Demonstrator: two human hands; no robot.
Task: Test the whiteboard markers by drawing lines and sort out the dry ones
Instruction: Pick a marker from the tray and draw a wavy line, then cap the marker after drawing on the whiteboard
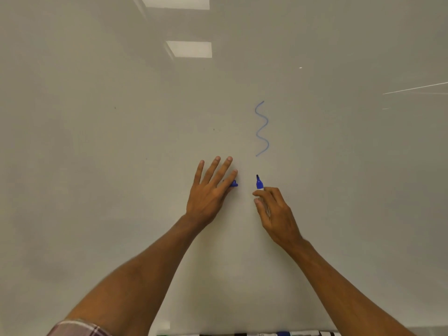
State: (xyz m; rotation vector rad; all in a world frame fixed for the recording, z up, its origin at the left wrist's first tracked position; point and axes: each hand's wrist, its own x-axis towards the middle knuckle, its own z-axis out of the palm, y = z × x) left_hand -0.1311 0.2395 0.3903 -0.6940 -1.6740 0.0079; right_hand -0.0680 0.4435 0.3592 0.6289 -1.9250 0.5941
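The whiteboard is glossy pale grey and fills pretty much the whole frame. Two ceiling light reflections sit top centre: one bright rectangle cut off by the top edge, and a second rectangle just below it. A thin white streak slants in from the right edge, with a tiny bright dot left of it. A couple of small dark specks sit left of centre. The lower right corner has a grey strip, no idea what that is.
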